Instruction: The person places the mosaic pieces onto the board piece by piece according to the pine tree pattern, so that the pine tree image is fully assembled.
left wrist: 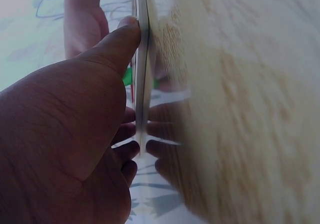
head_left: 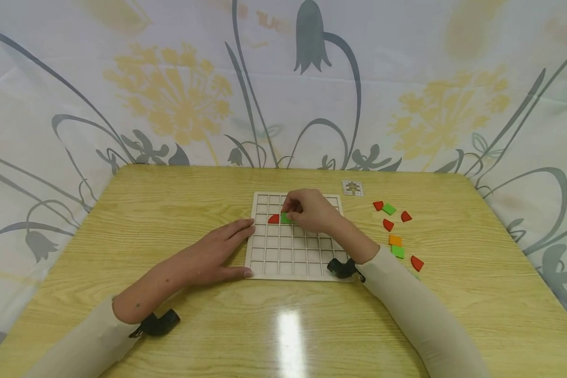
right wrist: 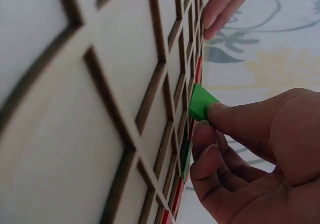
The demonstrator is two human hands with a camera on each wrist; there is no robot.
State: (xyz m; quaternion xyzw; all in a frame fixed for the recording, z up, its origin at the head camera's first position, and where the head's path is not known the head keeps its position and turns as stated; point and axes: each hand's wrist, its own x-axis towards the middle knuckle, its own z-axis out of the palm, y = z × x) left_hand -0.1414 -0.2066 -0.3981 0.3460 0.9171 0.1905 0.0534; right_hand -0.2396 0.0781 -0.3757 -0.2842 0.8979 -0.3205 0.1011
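My right hand point(head_left: 312, 211) pinches a green square tile point(right wrist: 200, 102) between thumb and fingertips, over the upper part of a pale wooden grid board point(head_left: 285, 256). The tile is tilted, with one edge at the grid. Just left of it, a red quarter-round tile point(head_left: 274, 219) lies in a cell. In the right wrist view, another green tile point(right wrist: 186, 159) and red tiles point(right wrist: 177, 194) sit in the board beyond the hand. My left hand point(head_left: 208, 258) lies flat at the board's left side, its extended fingertips and thumb touching the edge.
Right of the board lie loose tiles: several red quarter-rounds point(head_left: 417, 263), green squares point(head_left: 398, 252) and an orange square point(head_left: 395, 240). A small pattern card point(head_left: 353, 188) with a tree-like picture lies behind them. A floral cloth point(head_left: 283, 105) hangs beyond the wooden table point(head_left: 208, 336).
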